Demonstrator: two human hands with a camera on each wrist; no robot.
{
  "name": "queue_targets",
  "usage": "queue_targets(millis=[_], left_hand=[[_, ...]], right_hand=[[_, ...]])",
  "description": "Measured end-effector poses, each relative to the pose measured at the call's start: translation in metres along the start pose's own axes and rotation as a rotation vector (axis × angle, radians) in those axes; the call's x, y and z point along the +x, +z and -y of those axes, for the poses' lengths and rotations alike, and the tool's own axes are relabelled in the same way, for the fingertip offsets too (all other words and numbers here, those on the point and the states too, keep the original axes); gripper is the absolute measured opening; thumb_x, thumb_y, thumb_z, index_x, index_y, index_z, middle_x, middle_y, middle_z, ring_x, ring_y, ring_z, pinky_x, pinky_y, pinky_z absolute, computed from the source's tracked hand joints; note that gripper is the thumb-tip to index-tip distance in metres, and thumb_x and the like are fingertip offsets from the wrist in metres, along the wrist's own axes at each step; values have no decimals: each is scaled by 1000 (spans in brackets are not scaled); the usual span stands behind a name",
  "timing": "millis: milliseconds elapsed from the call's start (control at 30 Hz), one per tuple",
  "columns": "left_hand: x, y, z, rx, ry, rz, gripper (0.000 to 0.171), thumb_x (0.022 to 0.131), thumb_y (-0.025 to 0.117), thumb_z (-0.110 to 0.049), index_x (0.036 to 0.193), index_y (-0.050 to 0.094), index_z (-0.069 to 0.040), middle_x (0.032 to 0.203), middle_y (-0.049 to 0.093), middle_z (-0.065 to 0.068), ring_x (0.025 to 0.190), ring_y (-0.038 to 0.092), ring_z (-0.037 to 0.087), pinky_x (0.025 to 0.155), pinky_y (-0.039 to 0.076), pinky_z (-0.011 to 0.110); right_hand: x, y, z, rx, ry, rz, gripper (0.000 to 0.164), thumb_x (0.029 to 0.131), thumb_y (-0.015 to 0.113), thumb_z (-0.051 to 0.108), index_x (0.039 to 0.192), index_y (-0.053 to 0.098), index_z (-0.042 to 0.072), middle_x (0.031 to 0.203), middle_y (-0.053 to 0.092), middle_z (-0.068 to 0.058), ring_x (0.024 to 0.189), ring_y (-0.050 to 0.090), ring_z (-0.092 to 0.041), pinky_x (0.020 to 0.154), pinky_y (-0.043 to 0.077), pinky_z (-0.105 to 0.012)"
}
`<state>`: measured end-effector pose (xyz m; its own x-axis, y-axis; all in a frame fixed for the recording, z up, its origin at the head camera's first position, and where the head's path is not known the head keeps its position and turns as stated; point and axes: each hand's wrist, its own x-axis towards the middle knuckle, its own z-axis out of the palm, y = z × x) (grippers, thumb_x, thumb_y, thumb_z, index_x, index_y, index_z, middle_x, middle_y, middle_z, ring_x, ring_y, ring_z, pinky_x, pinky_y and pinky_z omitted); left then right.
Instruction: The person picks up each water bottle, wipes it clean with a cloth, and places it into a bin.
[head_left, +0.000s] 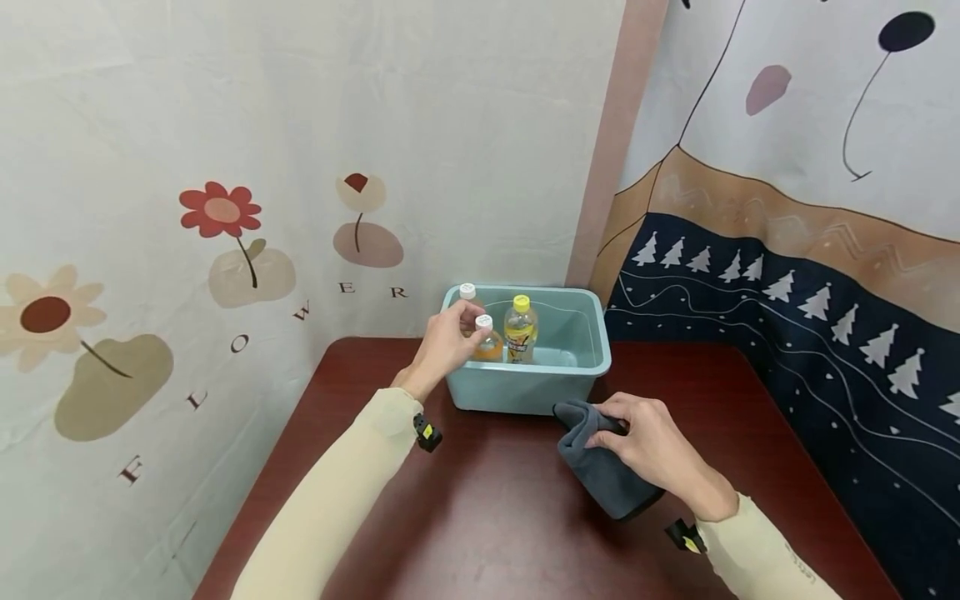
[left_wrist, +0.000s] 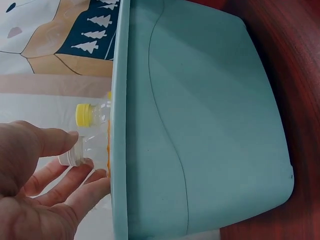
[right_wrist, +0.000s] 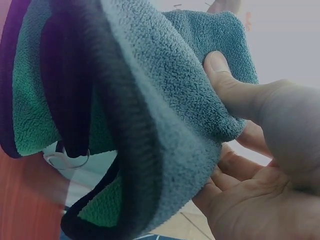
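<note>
My left hand (head_left: pixel 448 340) reaches over the bin's near left rim, thumb and fingers around the white cap of a bottle of orange drink (head_left: pixel 489 347). In the left wrist view the thumb lies on that white cap (left_wrist: pixel 71 154), the fingertips on its other side. Behind it stands another white-capped bottle (head_left: pixel 467 292), partly hidden by the fingers. A yellow-capped bottle (head_left: pixel 521 332) is upright just to the right. My right hand (head_left: pixel 643 433) pinches a folded dark grey towel (head_left: pixel 607 479) with black edging above the table. Close up, its fuzzy pile (right_wrist: pixel 175 95) bends under the thumb.
The light blue plastic bin (head_left: pixel 525 388) holding the bottles stands at the back of the dark red table (head_left: pixel 480 517). Printed fabric hangs (head_left: pixel 465 150) rise behind it and along the right side.
</note>
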<state>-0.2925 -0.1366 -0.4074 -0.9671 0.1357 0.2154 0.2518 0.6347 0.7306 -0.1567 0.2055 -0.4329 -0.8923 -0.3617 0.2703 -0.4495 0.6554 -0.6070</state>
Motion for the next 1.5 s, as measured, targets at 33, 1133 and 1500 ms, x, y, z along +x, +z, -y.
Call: queue_targets(millis=[33,1133,1500], left_hand=[[0,0,1,-1,1,1,34,112,82,-19,142,71,-9,133,81,13,127,81,32,107,69,50],[-74,-44,48,72,103,-137,49,110,84,-26,153,69,-8,146,75,18,138,73,38,115,64,60],[-103,-49,86,135,48,-109,54,111,82,-28,157,64,-6,150,72,24,143,68,46,121,56,69]], right_hand=[[0,0,-1,-1,0,-2,36,93,99,9,127,90,14,111,83,4,92,73,-3,81,66,-23],[-1,-68,-95,-295,181,-192,43,96,95,6,132,81,-13,121,81,-33,99,76,-43,93,68,-67],[2,-58,-150,-371,325,-55,36,107,81,2,136,73,-19,128,71,-44,100,73,-49,89,67,-70]])
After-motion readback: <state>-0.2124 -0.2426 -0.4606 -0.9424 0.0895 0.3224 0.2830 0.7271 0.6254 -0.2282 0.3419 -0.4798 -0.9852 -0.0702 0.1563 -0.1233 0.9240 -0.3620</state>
